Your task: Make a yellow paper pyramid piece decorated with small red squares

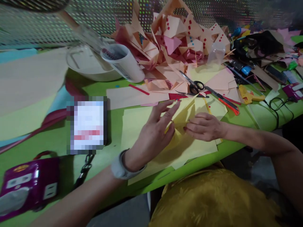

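Nearest, at twelve o'clock, the left hand (153, 135), fingers spread, and right hand (205, 127), fingers curled, flank folded yellow paper (184, 115). Reaching past it could nick knuckles on scissors (196, 86) just beyond.

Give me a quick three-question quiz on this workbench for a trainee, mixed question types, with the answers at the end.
1. Which lies to the right of the scissors in the picture?
A) white cup
B) glue gun
C) wristwatch

2. True or false: the wristwatch is on the right wrist.

3. Fill in the colour: the left hand and right hand are at a folded piece of ____ paper.

Key:
1. B
2. False; it is on the left wrist
3. yellow
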A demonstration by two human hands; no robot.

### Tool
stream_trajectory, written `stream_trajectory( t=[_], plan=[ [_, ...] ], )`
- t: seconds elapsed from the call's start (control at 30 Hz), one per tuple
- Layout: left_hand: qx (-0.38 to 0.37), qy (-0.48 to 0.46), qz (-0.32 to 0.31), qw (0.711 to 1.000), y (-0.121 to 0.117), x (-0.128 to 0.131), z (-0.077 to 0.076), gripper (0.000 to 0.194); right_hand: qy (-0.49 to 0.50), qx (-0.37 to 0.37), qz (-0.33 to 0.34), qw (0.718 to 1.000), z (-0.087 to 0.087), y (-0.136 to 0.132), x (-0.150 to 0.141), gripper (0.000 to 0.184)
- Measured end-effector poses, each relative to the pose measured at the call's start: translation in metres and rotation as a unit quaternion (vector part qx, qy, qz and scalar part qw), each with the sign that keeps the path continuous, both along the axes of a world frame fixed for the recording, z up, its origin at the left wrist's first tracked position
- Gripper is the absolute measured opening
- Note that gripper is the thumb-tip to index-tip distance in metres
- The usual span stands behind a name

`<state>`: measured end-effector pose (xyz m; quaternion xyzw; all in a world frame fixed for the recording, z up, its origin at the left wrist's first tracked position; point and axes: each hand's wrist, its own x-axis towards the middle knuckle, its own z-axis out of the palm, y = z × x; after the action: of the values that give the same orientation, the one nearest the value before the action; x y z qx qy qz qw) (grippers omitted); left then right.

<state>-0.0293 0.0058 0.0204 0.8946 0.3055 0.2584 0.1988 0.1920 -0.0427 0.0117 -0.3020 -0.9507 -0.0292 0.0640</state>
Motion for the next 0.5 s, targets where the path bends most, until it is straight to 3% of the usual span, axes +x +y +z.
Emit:
stream_trajectory(
  t=[0.17,0.33,0.5],
  plan=[
    [0.042,0.079,-0.079,0.993,-0.001,0.0,-0.02,0.042,0.009,0.028,-0.046,0.999,-0.019,-0.009,0.023,0.029],
    [0.091,0.091,-0.141,0.982,-0.005,-0.012,-0.042,0.046,0.055,0.11,-0.054,0.991,-0.03,-0.011,0.031,0.02],
    [0.131,0.071,-0.151,0.977,-0.009,-0.016,-0.044,0.042,0.118,0.129,-0.122,0.977,-0.031,-0.014,0.018,0.02]
  ],
)
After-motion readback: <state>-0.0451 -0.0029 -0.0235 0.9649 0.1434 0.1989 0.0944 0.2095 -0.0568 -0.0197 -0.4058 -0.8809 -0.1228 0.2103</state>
